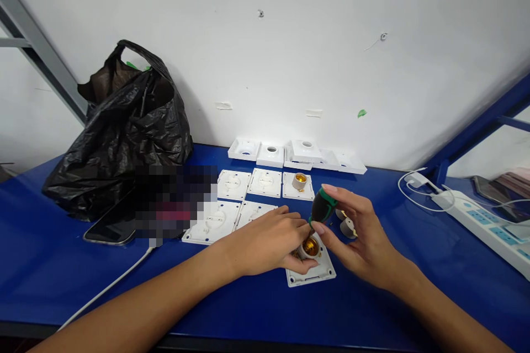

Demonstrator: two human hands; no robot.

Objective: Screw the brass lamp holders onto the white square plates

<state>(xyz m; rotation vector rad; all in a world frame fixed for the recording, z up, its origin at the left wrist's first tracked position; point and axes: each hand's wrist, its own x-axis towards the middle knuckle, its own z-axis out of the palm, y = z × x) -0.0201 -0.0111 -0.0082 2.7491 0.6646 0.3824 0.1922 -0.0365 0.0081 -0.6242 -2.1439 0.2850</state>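
My left hand [269, 240] grips a lamp socket with a brass inside [310, 247] that sits on a white square base plate [313, 274] on the blue table. My right hand [359, 231] holds a screwdriver with a green and black handle [322, 207] upright, its tip down in the socket. Two loose grey socket rings [346, 226] lie just behind my right hand.
Several white base plates [234, 184] lie in rows behind my hands, one with a socket [299, 181] fitted. White covers [306, 151] line the wall. A black plastic bag [124, 127] and a phone [108, 230] on a white cable are at left. A power strip [482, 220] lies at right.
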